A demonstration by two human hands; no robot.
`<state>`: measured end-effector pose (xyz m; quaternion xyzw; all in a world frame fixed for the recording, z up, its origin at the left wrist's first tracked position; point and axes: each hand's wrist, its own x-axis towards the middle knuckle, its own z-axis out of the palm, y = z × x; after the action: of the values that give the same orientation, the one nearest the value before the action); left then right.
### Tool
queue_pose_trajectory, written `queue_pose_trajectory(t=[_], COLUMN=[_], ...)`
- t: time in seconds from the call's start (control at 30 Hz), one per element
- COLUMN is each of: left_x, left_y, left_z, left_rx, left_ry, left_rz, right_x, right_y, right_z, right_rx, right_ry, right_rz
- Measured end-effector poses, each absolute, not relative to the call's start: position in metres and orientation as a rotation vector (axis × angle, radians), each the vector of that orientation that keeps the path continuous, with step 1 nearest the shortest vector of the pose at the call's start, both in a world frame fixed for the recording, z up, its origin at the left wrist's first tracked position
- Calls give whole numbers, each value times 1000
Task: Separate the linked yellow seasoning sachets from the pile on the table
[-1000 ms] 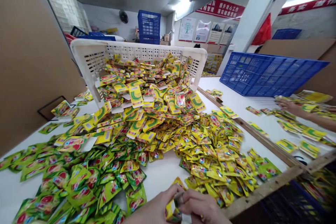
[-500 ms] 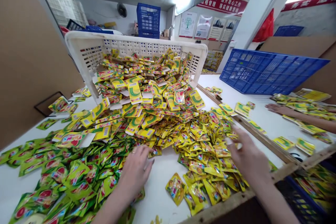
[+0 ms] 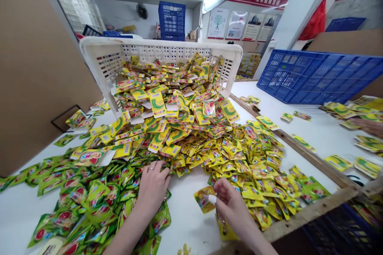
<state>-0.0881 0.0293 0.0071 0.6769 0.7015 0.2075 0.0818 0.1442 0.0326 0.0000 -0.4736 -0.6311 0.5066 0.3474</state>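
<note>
My left hand (image 3: 152,185) lies flat, fingers together, on the edge of a heap of green packets (image 3: 89,199) on the white table (image 3: 185,211). My right hand (image 3: 230,203) pinches a yellow packet (image 3: 203,199) near the table's front edge, beside a heap of yellow packets (image 3: 257,167). A tilted white crate (image 3: 98,53) at the back spills yellow cards (image 3: 167,103) over the middle of the table.
A wooden strip (image 3: 302,153) bounds the table on the right. Beyond it another person's hand (image 3: 369,126) rests among packets, near a blue crate (image 3: 314,77). Brown cardboard (image 3: 36,67) stands on the left. A dark blue bin (image 3: 335,235) sits below the front right corner.
My right hand has drawn back from the yellow heap to the front edge and taken hold of a yellow packet. My left hand stays on the green heap's edge.
</note>
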Motion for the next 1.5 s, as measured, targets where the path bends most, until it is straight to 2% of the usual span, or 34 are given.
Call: queue_pose_trajectory(t=[0.1, 0.17, 0.33, 0.57, 0.7, 0.77, 0.93, 1.0, 1.13, 1.2, 1.3, 1.4, 1.5], left_x=[-76, -64, -43, -29, -29, -42, -91, -100, -91, -85, -80, -74, -53], left_y=[28, 23, 11, 10, 6, 10, 57, 76, 73, 50, 11, -16, -25], left_z=[7, 6, 7, 7, 13, 20, 34, 35, 32, 28, 19, 6, -2], left_rx=[1891, 1704, 1362, 1232, 1473, 1722, 2539, 2656, 2827, 2984, 3146, 2828, 2040], left_ry=[1971, 1831, 1342, 1164, 1348, 1516, 2016, 2069, 1894, 1649, 1112, 1010, 1172], left_rz=[750, 896, 1156, 1197, 1244, 1184, 759, 667, 686, 759, 800, 838, 1220], right_x=[132, 119, 100, 112, 119, 126, 145, 147, 142, 138, 134, 131, 133], right_y=[31, 28, 29, 29, 27, 26, 21, 18, 14, 13, 12, 10, 4], right_z=[6, 9, 9, -2, -5, -8, -23, -29, -27, -20, -11, -10, -16], right_rx=[-1022, -956, -994, -1080, -910, -960, -992, -974, -964, -876, -779, -796, -869], right_ry=[-1130, -1003, -1026, -1405, -1628, -1707, -1918, -1863, -1285, -977, -798, -960, -1313], right_rz=[1739, 1800, 1613, 1254, 1289, 1181, 912, 1030, 1647, 1894, 2022, 1868, 1376])
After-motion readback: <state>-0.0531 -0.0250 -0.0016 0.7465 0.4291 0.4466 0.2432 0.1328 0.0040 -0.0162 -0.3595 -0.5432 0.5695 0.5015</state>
